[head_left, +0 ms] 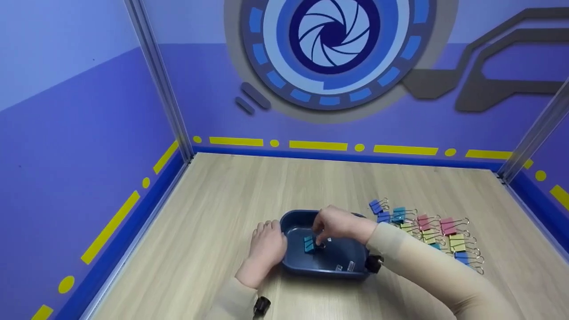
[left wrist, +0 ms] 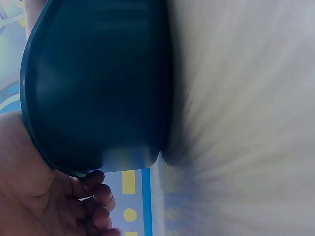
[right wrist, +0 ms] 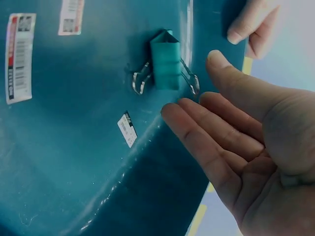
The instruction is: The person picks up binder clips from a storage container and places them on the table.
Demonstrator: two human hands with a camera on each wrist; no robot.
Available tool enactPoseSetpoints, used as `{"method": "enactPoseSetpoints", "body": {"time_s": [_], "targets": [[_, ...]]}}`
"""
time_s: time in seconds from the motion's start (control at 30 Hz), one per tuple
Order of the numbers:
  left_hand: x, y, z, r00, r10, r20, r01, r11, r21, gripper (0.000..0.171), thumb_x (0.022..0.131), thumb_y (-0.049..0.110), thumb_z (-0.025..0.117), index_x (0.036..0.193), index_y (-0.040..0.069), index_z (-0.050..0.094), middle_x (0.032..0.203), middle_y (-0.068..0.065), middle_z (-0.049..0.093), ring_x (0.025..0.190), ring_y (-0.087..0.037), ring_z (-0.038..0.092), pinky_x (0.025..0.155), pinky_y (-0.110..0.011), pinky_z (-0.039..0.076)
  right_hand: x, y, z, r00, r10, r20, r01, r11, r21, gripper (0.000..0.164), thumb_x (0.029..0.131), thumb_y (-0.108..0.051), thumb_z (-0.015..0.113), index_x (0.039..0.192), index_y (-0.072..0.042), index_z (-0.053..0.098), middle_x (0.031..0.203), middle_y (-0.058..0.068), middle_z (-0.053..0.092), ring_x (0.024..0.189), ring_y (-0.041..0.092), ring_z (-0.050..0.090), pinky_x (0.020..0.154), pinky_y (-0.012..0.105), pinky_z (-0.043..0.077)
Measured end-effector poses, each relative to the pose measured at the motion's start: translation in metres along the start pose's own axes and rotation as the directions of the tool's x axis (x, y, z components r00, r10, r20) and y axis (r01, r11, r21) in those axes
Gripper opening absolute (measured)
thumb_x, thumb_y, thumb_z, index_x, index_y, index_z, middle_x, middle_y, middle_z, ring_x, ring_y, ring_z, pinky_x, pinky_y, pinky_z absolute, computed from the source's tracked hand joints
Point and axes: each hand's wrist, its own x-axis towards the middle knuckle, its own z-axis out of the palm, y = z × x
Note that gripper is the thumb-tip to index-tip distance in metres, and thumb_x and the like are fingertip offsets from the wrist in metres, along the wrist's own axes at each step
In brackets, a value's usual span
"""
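A dark blue plastic bin (head_left: 311,266) stands on the wooden table. My left hand (head_left: 268,243) holds it at its left rim; in the left wrist view the palm lies against the rim (left wrist: 25,88) and the fingers (left wrist: 101,196) curl at its corner. Inside the bin sits a teal binder clip (head_left: 309,244), its two wire handles sticking out to either side in the right wrist view. My right hand (head_left: 335,222) reaches in over the far side. Its thumb and fingers (right wrist: 189,132) are spread apart close beside the clip, with nothing pinched between them.
Several binder clips in pink (head_left: 448,226), yellow (head_left: 457,243), teal (head_left: 398,215) and blue (head_left: 376,207) lie in a loose group right of the bin. Small printed labels (right wrist: 20,59) are on the bin floor. Purple-blue panels (head_left: 111,155) border the table.
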Motion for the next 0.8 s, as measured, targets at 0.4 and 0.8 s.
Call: {"method": "enactPoseSetpoints", "body": {"time_s": [0.4, 0.8], "targets": [[0.0, 0.0002, -0.0005, 1.0, -0.003, 0.01, 0.003, 1.0, -0.009, 0.027, 0.097, 0.016, 0.055, 0.114, -0.004, 0.061, 0.103, -0.019, 0.064, 0.099, -0.036, 0.056, 0.085, -0.048, 0.046, 0.0076, -0.0057, 0.006, 0.996, 0.024, 0.082, -0.017, 0.996, -0.088, 0.012, 0.078, -0.011, 0.087, 0.088, -0.006, 0.08, 0.083, 0.003, 0.078, 0.067, 0.003, 0.063, 0.064, 0.024, 0.054], [0.0016, 0.0001, 0.0, 1.0, 0.0, 0.02, 0.0, 1.0, -0.007, 0.028, 0.097, 0.017, 0.055, 0.114, -0.004, 0.06, 0.102, -0.02, 0.064, 0.098, -0.036, 0.055, 0.085, -0.048, 0.046, 0.0063, -0.0048, 0.0036, 0.99, 0.009, 0.138, 0.008, 0.993, -0.122, 0.01, 0.085, -0.004, 0.078, 0.095, -0.008, 0.08, 0.087, 0.002, 0.077, 0.07, 0.004, 0.064, 0.065, 0.023, 0.055]]}}
